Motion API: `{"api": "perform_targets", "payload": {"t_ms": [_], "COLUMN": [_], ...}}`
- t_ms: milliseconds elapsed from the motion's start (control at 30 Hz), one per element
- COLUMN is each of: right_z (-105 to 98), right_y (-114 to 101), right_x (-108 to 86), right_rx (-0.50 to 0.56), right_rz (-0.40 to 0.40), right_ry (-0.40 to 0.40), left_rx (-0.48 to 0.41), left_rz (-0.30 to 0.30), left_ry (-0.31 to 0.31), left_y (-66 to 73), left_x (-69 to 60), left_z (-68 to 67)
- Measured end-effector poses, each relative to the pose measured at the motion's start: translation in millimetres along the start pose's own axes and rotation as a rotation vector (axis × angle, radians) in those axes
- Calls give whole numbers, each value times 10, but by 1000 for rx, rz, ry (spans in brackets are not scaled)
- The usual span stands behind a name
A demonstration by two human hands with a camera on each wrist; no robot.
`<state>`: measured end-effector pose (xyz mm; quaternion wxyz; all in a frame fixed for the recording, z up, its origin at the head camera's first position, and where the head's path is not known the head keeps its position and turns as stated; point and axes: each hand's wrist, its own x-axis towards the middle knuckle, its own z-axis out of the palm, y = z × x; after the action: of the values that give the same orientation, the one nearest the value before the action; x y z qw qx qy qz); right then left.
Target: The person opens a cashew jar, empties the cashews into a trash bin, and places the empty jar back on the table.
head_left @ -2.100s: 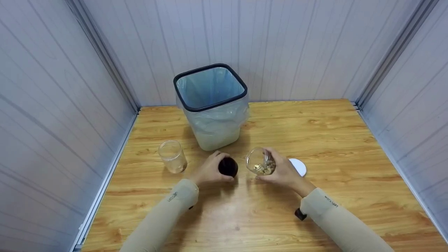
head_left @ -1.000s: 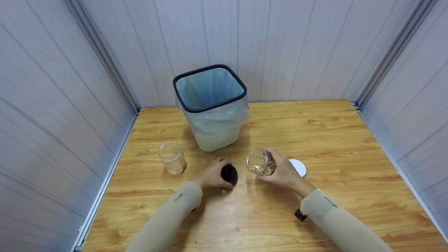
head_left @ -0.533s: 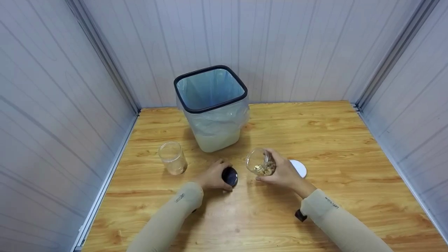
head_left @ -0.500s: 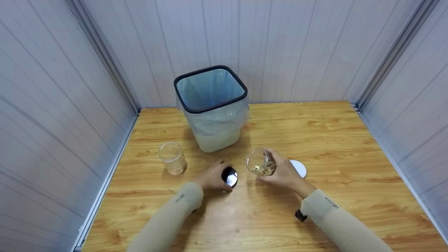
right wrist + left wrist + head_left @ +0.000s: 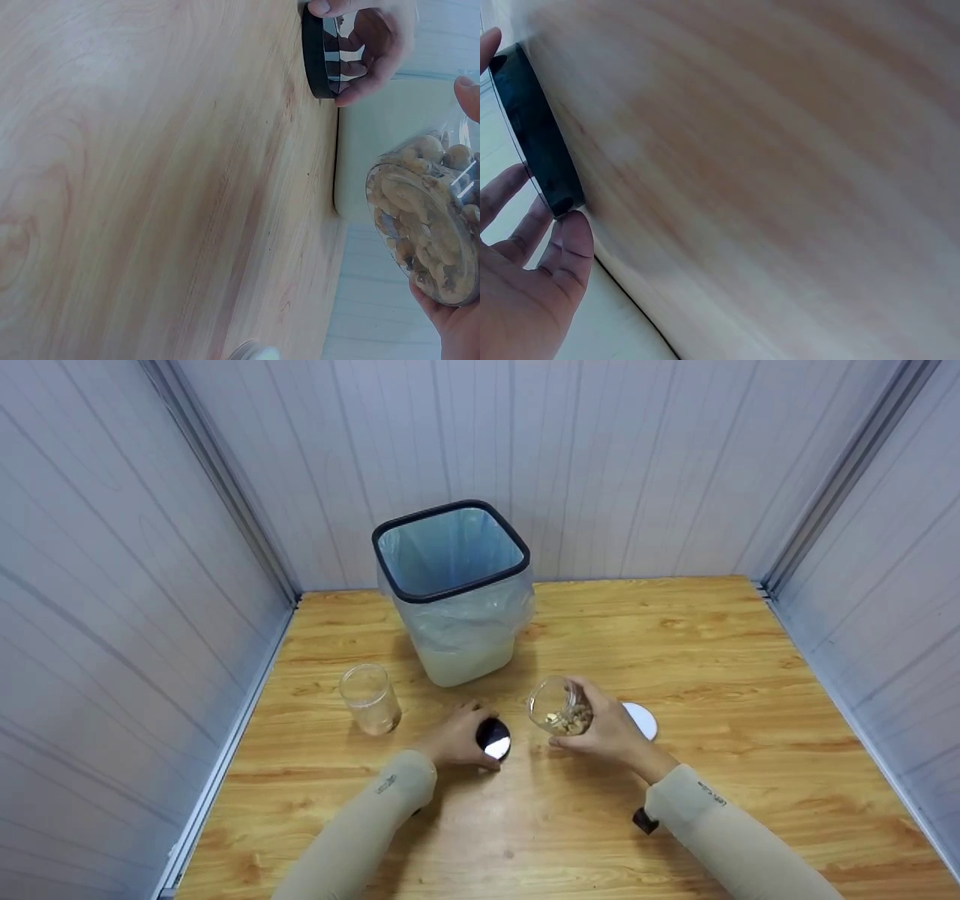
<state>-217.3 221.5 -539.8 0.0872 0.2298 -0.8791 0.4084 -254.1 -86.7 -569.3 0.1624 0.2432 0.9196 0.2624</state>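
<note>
My left hand [image 5: 459, 736] grips a round black disc [image 5: 493, 739] by its edge, low over the table in front of the bin. Its top is glossy and reflects light. In the right wrist view the disc [image 5: 318, 56] has a thick black rim with a see-through part beside it. My right hand [image 5: 600, 727] holds a clear jar [image 5: 551, 701], raised and tilted with its mouth toward the left. Beige lumpy pieces [image 5: 427, 217] lie inside it. The two hands are a short gap apart. A white lid [image 5: 642, 721] lies just beyond my right hand, which partly hides it.
Behind the hands stands a bin [image 5: 465, 660] with a black rim and a clear bag lining. A clear glass jar [image 5: 371, 701] is upright at left. Pale panel walls enclose the wooden table [image 5: 675, 637] at the back and sides.
The left hand has brought the black disc down in the view, toward me, and tipped it so its top now catches bright light. The right hand and its jar have barely moved.
</note>
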Motion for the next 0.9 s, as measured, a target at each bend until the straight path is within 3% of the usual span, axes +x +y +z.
{"api": "perform_targets", "payload": {"t_ms": [533,900], "right_z": [-40,-62], "right_y": [-47,-43], "right_x": [31,65], "right_rx": [-28,-33], "right_rz": [43,27], "right_ry": [-3,-10], "left_rx": [-45,-35], "left_rz": [84,91], "left_ry": [50,120], "left_y": [77,109], "left_x": [29,17], "left_z": [-122,-257]}}
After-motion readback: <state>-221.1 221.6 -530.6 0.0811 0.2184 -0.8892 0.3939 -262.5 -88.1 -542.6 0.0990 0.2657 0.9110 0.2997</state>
